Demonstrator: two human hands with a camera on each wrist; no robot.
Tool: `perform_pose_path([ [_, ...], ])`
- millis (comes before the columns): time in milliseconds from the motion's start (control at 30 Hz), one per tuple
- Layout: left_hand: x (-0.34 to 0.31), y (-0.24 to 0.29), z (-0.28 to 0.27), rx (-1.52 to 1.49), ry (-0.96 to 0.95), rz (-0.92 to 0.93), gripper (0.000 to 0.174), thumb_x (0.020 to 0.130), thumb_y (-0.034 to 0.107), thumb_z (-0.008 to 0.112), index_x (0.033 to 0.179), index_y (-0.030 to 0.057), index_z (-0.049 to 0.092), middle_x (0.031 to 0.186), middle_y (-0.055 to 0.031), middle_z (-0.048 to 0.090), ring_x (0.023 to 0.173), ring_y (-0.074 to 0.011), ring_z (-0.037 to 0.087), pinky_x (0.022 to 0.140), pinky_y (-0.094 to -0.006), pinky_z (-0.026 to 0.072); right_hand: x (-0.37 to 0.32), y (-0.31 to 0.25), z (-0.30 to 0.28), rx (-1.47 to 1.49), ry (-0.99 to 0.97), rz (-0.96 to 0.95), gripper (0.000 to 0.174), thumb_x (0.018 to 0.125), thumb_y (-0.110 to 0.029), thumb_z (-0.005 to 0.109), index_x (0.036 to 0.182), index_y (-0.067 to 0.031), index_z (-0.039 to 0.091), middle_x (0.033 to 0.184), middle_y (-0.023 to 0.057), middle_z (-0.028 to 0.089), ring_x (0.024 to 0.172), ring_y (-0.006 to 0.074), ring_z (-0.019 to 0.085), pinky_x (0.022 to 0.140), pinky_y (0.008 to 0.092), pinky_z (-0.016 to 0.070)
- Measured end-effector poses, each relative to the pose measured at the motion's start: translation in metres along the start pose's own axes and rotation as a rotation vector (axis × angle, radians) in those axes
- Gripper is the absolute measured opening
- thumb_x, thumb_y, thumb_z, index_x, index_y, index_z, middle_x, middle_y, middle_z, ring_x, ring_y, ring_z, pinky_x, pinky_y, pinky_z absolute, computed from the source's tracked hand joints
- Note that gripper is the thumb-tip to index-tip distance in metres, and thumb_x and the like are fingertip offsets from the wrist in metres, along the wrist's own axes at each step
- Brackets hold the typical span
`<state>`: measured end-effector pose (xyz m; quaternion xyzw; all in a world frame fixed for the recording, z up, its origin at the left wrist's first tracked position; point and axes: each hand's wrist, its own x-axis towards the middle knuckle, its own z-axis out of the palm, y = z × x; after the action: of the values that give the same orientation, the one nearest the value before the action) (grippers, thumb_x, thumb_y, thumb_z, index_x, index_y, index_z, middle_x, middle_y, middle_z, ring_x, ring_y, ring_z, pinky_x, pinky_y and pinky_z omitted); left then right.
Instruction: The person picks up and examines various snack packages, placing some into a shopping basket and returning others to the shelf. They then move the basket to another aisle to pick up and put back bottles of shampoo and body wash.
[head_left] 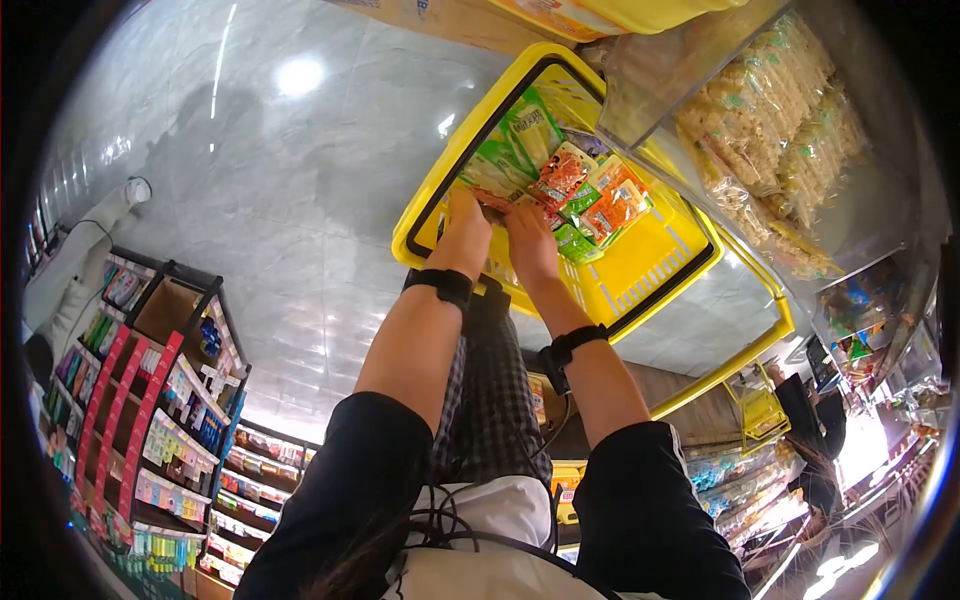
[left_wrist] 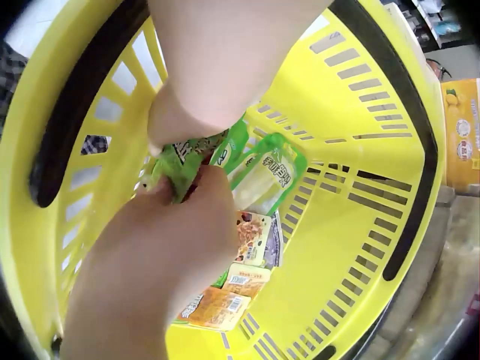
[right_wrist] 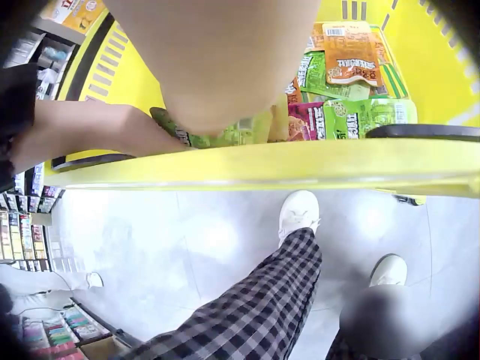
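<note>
Inside the yellow basket (head_left: 425, 205), both hands meet at a green packet (left_wrist: 180, 166). The left hand (head_left: 467, 215) curls at its upper side in the left wrist view (left_wrist: 176, 116); its fingertips are hidden. The right hand (head_left: 530, 240) pinches the packet's lower edge with thumb and fingers, seen in the left wrist view (left_wrist: 187, 217). Beside them lie another green packet (left_wrist: 268, 174), a red packet (head_left: 563, 178), an orange packet (head_left: 615, 210) and a magenta-and-green packet (right_wrist: 306, 121). In the right wrist view the right hand (right_wrist: 225, 97) hides its own fingers.
The basket's yellow handle (head_left: 730, 370) extends to the right. A clear bin of bagged snacks (head_left: 770, 130) stands against the basket's right side. Stocked shelves (head_left: 170, 430) are at the left, over a grey floor (head_left: 300, 200). White shoes (right_wrist: 298, 214) stand below the basket rim.
</note>
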<state>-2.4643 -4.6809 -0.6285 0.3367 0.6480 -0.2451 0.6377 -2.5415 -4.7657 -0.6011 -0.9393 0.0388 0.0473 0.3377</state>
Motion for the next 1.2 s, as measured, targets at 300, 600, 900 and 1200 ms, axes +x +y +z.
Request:
perform_pose_path([
  [300,-0.152,0.029,0.021,0.144,-0.457,-0.013,0.047,0.089,0.045,0.032,0.098,0.0032,0.052,0.079,-0.0071,0.055,0.067,-0.0181,0.053,0.064,-0.0325,0.0449,0.003,-0.060,-0.111,0.195,-0.055,0.368,0.012,0.074,0.003,0.053,0.086,0.0007,0.051,0.084,0.0096,0.055,0.075,0.0214,0.058,0.062,0.0315,0.0458],
  [600,-0.450,0.086,0.011,1.115,-1.169,0.653,0.063,0.077,0.007,0.062,0.126,0.0016,0.024,0.113,-0.0093,0.046,0.102,-0.0150,0.049,0.082,-0.0295,0.0430,-0.016,-0.214,-0.380,1.213,0.091,0.448,0.040,0.077,0.006,0.051,0.115,0.0007,0.043,0.104,0.0074,0.055,0.095,0.0147,0.053,0.082,0.0282,0.0426],
  [900,-0.592,-0.059,0.020,1.522,-1.441,0.781,0.077,0.072,0.005,0.065,0.130,0.0026,0.015,0.121,-0.0144,0.038,0.113,-0.0200,0.040,0.093,-0.0312,0.0355,-0.173,-0.210,-0.481,1.091,0.583,0.452,0.038,0.078,-0.003,0.057,0.114,-0.0009,0.045,0.101,0.0077,0.054,0.089,0.0132,0.052,0.077,0.0273,0.0419],
  [1200,-0.646,-0.333,0.040,1.423,-1.745,0.661,0.073,0.075,-0.002,0.060,0.132,0.0039,0.015,0.124,-0.0130,0.037,0.113,-0.0191,0.041,0.090,-0.0305,0.0380,-0.373,-0.084,-0.615,0.845,0.711,0.418,0.033,0.081,-0.003,0.055,0.112,-0.0011,0.042,0.102,0.0051,0.053,0.089,0.0107,0.052,0.075,0.0240,0.0435],
])
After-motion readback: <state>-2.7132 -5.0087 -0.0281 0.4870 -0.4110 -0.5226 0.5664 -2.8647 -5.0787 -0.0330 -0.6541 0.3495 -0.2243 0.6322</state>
